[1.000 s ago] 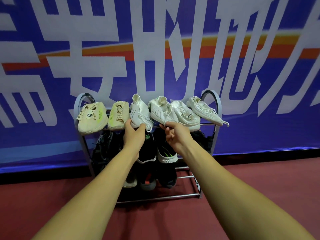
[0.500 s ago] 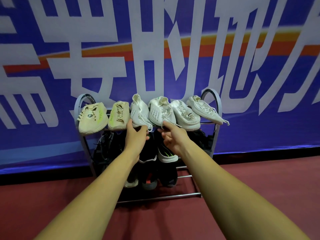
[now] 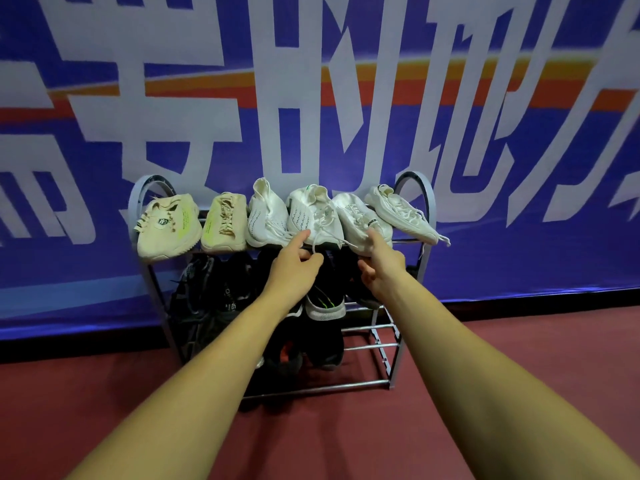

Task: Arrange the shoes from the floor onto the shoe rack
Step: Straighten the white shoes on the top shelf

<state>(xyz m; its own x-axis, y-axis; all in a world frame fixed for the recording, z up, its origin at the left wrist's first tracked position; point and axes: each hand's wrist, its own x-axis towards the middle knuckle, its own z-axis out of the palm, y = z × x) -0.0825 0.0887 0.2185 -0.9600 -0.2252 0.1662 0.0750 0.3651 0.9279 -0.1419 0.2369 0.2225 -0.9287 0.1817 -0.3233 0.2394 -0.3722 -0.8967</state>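
Observation:
A grey metal shoe rack (image 3: 428, 202) stands against the wall. Its top shelf carries two beige shoes (image 3: 169, 226) at the left and several white shoes to their right. My left hand (image 3: 294, 261) pinches the toe of the middle white laced shoe (image 3: 311, 213), thumb on top and fingers curled beneath. My right hand (image 3: 379, 263) grips the toe of the neighbouring white shoe (image 3: 356, 216), thumb up against it. A white sock-style shoe (image 3: 266, 216) stands left of my left hand. Black shoes (image 3: 221, 292) fill the lower shelves, partly hidden by my arms.
A blue banner (image 3: 311, 98) with large white characters covers the wall behind the rack. The red floor (image 3: 519, 358) spreads around the rack. The rightmost white shoe (image 3: 401, 213) overhangs the rack's right end, its lace dangling. A black shoe with green stripes (image 3: 325, 303) hangs below my hands.
Both hands have shifted one shoe to the right: the left from the sock-style shoe to the laced one, the right from the laced one to its right neighbour.

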